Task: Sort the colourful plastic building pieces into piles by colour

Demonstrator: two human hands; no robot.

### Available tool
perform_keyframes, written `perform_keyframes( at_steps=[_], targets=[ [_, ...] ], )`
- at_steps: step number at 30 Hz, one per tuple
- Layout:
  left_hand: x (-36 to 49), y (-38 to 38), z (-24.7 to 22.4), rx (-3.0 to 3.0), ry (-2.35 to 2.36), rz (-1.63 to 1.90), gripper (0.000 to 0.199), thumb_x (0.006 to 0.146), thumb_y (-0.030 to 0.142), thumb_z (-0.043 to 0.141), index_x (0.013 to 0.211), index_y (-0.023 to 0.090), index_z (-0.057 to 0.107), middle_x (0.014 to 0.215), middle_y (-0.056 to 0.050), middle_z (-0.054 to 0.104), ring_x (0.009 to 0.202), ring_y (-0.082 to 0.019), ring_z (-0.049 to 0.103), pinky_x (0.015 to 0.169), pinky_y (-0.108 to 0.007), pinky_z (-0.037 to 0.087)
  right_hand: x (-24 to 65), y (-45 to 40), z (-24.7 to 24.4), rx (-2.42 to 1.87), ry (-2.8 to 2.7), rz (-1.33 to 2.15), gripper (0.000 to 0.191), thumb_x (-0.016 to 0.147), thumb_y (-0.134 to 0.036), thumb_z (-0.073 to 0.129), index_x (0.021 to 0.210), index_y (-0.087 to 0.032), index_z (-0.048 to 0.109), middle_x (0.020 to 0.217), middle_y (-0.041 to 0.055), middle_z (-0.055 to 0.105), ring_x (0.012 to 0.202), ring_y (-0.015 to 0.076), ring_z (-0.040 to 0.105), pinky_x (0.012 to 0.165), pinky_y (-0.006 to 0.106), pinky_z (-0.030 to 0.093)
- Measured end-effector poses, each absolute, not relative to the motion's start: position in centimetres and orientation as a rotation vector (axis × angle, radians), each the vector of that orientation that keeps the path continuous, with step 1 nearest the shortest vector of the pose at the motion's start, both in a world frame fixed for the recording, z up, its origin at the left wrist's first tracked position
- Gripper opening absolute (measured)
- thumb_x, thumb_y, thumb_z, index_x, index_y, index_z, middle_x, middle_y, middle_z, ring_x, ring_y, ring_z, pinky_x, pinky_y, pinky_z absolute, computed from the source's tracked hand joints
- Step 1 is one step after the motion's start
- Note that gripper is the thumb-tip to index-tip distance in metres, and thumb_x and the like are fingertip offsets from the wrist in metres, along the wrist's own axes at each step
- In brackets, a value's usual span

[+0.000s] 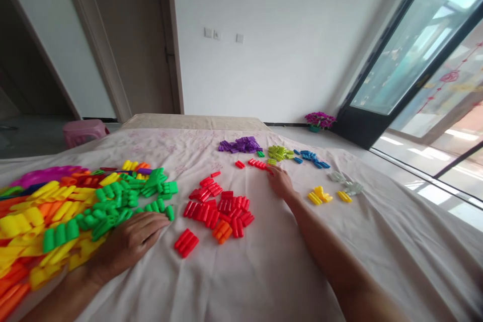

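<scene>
My left hand (138,234) is low over the edge of a mixed heap, with its fingers curled. Its fingertips are at a green ribbed plastic block (169,213). More green blocks (116,196) and yellow blocks (47,191) lie beside that hand. Farther forward, my right hand (279,181) reaches across the cloth. Its fingers come down on the end of a short row of red ribbed blocks (257,163), with a bit of red showing under the fingertips. Between my hands lies a loose group of red blocks (204,211), with an orange block (222,231) at its near side.
Purple blocks (241,145), lime blocks (279,153) and blue blocks (311,157) lie in separate piles at the back. Pale clear blocks (352,187) and several yellow ones (320,195) are at the right. A wrinkled cloth (287,271) covers the surface. A pink stool (85,132) stands beyond it.
</scene>
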State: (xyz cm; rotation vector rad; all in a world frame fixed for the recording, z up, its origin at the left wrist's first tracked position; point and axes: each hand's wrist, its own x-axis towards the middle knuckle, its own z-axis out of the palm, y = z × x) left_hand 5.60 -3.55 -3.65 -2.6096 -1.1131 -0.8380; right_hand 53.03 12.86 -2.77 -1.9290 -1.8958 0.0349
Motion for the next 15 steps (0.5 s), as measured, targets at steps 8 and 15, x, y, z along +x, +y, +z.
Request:
perform_keyframes(
  at_steps=[8,15],
  targets=[
    [6.0,-3.9,-3.0,-2.629,-1.165,-0.813,0.028,0.088,0.013,0.053,0.109,0.023,0.067,0.103,-0.002,0.073,0.1,-0.015,0.066,0.093,-0.027,0.051,52.6,12.0,-3.4,-1.905,-1.914,-0.108,0.035,0.091,-0.028,0.045,0.118,-0.022,0.066,0.117,0.0125,0.061,0.106,0.0249,0.053,0.095,0.034,0.038],
    [7.0,-3.8,-2.8,-2.674,-1.181,-0.839,0.03,0.088,0.011,0.053,0.112,0.023,0.065,0.108,-0.003,0.071,0.105,-0.015,0.064,0.095,-0.027,0.048,50.2,11.0,-3.1,-1.494,-1.842,0.376,0.031,0.09,-0.038,0.048,0.099,-0.017,0.069,0.093,0.0071,0.069,0.084,0.0197,0.062,0.08,0.031,0.047]
  ],
)
